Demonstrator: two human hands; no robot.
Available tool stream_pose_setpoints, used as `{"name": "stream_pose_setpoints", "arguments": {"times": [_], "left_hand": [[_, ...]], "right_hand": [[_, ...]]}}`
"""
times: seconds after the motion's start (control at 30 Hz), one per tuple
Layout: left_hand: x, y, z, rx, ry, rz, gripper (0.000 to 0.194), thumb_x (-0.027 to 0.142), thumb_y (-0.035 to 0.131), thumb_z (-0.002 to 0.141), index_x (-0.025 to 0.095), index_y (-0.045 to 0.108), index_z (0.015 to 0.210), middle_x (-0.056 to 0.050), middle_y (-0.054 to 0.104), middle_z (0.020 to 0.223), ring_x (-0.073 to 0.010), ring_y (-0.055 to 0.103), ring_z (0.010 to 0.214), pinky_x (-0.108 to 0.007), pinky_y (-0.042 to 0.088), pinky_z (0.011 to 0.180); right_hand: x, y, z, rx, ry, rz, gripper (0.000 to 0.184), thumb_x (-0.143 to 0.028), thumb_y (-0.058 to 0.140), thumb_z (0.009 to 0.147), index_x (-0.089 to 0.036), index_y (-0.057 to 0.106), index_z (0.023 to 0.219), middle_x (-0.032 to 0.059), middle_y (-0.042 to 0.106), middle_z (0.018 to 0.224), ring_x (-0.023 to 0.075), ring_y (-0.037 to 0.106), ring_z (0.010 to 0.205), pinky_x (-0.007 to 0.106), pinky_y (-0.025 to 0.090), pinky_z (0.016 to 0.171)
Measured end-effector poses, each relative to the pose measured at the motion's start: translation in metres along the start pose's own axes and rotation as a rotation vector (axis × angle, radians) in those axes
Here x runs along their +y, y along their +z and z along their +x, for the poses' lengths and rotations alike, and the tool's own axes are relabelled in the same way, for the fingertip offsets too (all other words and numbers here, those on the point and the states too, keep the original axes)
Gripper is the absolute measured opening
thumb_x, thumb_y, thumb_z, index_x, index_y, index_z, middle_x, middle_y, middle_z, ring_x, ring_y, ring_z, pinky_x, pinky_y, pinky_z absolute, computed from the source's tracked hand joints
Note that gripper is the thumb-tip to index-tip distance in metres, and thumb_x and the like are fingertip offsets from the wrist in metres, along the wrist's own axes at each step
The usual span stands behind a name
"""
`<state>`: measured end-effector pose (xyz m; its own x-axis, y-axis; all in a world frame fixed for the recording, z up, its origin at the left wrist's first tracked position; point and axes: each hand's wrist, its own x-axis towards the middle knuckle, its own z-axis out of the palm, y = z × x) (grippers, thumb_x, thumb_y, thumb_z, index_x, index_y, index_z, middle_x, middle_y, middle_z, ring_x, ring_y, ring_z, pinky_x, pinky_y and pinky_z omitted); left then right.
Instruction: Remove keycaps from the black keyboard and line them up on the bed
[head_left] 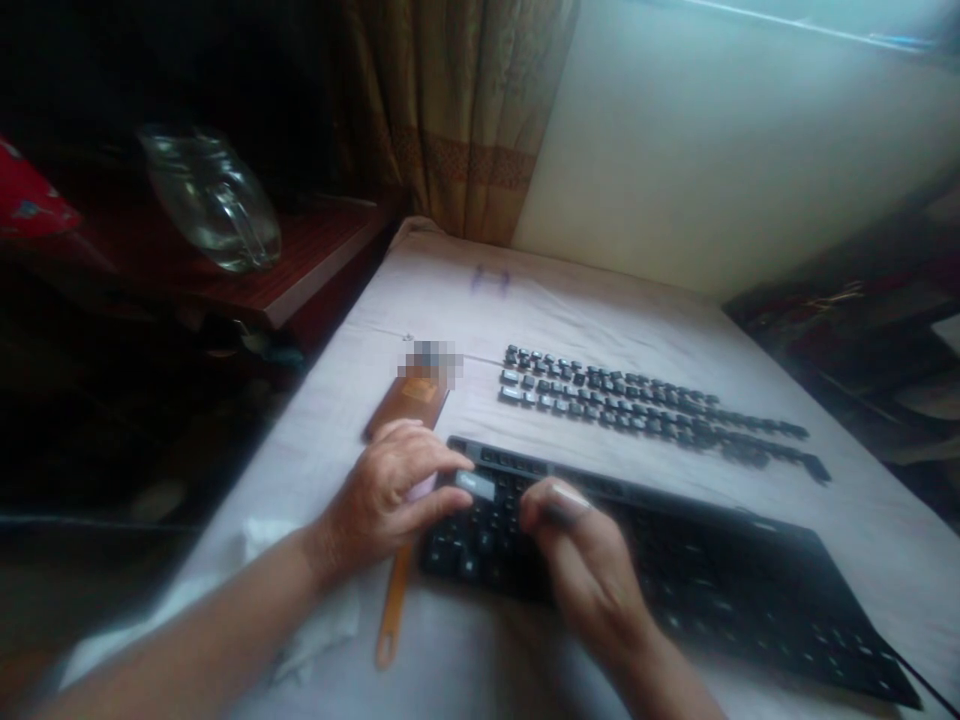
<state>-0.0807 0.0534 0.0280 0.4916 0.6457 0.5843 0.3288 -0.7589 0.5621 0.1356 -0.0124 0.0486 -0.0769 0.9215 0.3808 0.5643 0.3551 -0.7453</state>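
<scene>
A black keyboard [720, 580] lies slantwise on the pale cloth, many of its key places dark and hard to make out. At its left end, my left hand [394, 480] pinches a wide keycap [475, 486] between thumb and forefinger; glare lies on the cap's top. Just to the right, over the keyboard, my right hand [585, 560] is curled closed. A dark object with a shiny edge [570, 498] shows at its fingers, too blurred to name. Beyond the keyboard, loose black keycaps [600, 405] lie in several rows.
A brown case-like object [411, 400], partly pixelated, lies beyond my left hand. An orange handle [390, 620] and a crumpled white cloth [322, 630] are nearer me. A glass jug [214, 205] stands on the dark red wooden table [330, 250] at left. A cable [926, 670] leaves the keyboard's right end.
</scene>
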Motion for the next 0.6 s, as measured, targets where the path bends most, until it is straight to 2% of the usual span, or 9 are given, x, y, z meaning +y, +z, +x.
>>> {"name": "stream_pose_setpoints", "arguments": {"times": [0.07,0.17,0.23,0.4,0.6], "left_hand": [[0.000,0.000,0.000,-0.009,-0.013,-0.005,0.023,0.040,0.062,0.094,0.020,0.069,0.103,-0.002,0.076,0.088,-0.0200,0.068,0.085,-0.039,0.044,0.093],[0.000,0.000,0.000,-0.010,-0.011,-0.003,0.021,0.039,0.062,0.095,0.021,0.068,0.103,-0.002,0.076,0.090,-0.0204,0.068,0.087,-0.039,0.044,0.093],[-0.001,0.001,0.000,-0.004,0.006,0.003,0.020,0.038,0.062,0.095,0.021,0.067,0.103,-0.002,0.075,0.091,-0.0202,0.068,0.088,-0.039,0.044,0.093],[-0.002,0.001,-0.002,-0.005,0.012,-0.009,0.019,0.037,0.061,0.095,0.022,0.066,0.104,-0.002,0.075,0.093,-0.0199,0.067,0.091,-0.039,0.042,0.096],[0.000,0.001,-0.002,0.022,0.011,0.024,0.019,0.039,0.058,0.097,0.025,0.066,0.107,-0.001,0.074,0.094,-0.0195,0.068,0.093,-0.037,0.045,0.095]], "right_hand": [[-0.004,0.001,0.000,-0.030,0.005,-0.012,0.021,-0.013,0.043,0.086,-0.021,0.060,0.077,-0.0017,0.065,0.066,0.0122,0.062,0.058,0.020,0.048,0.056],[-0.004,0.006,0.001,-0.032,0.041,-0.030,0.011,-0.022,0.058,0.085,-0.019,0.067,0.090,0.0009,0.072,0.074,0.0146,0.067,0.061,0.022,0.051,0.056],[-0.002,0.009,0.002,-0.022,0.047,-0.029,0.014,-0.023,0.065,0.081,-0.019,0.069,0.094,0.0023,0.076,0.079,0.0160,0.071,0.063,0.023,0.054,0.058],[0.004,0.014,0.007,0.011,-0.003,0.019,0.015,-0.018,0.066,0.081,-0.020,0.073,0.094,0.0034,0.079,0.085,0.0167,0.075,0.072,0.022,0.058,0.067],[0.003,0.014,0.012,-0.027,-0.029,-0.016,0.015,-0.015,0.064,0.079,-0.020,0.071,0.092,0.0034,0.078,0.081,0.0174,0.074,0.068,0.024,0.059,0.065]]}}
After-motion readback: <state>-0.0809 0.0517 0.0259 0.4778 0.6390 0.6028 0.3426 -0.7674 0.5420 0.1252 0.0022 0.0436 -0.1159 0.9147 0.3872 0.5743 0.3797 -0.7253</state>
